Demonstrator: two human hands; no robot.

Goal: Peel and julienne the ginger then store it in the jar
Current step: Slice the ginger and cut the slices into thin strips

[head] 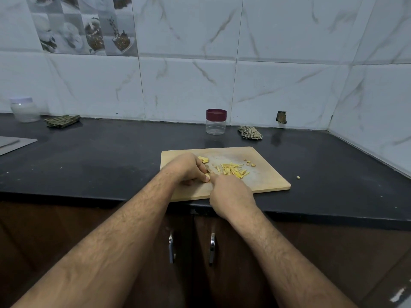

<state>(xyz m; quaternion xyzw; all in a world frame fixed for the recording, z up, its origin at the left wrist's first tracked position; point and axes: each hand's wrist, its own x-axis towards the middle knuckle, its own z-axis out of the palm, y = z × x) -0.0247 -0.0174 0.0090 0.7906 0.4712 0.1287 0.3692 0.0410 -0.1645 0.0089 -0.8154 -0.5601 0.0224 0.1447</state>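
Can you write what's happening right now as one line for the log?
stage: julienning | left hand: holds ginger piece down | right hand: grips knife, mostly hidden | ginger strips: on cutting board | jar: lidded, empty

Pale yellow ginger strips (232,169) are scattered in a loose pile mid-frame, with a few uncut slices (203,160) sitting just up and left of them. The jar (216,121) stands upright above and behind, clear plastic with a maroon lid on, looks empty, well apart from the ginger.
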